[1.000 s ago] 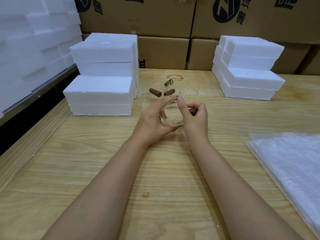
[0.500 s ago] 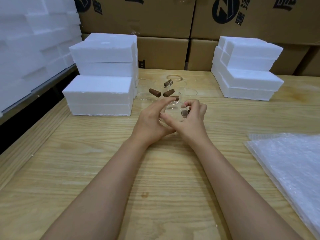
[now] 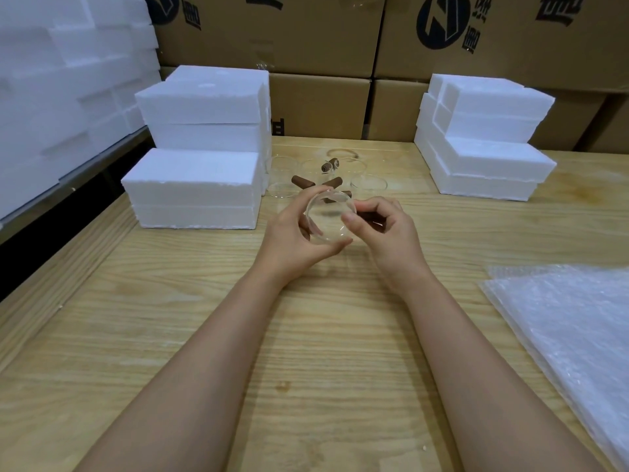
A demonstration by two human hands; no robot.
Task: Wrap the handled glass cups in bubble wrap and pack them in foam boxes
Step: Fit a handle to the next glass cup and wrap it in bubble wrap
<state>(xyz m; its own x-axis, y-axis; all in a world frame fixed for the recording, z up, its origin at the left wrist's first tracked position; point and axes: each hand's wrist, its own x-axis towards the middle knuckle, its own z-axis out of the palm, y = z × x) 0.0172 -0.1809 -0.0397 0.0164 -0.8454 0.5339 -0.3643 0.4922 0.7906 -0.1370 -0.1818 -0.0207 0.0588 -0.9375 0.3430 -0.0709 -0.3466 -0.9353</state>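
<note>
While nothing on show is wrapped or boxed yet, the job looks to be at its very start: one glass cup (image 3: 328, 218) is lifted just above the counter (image 3: 306, 335), tipped so its round mouth faces the camera. The left hand (image 3: 292, 240) curls round its clear wall, and the right hand (image 3: 384, 233) closes its fingers on what seems to be the dark handle, thumb against the glass. The other cups (image 3: 369, 182) wait behind it, thin, transparent and stubby, with brown cylindrical handles (wooden, by the look). The bubble wrap (image 3: 571, 328) lies untouched at the right, a flat, cloudy, dimpled stack of sheets. The foam boxes (image 3: 194, 189) stand closed in blocky white stacks with crumbly edges, in front of printed cardboard cartons (image 3: 320, 107).
</note>
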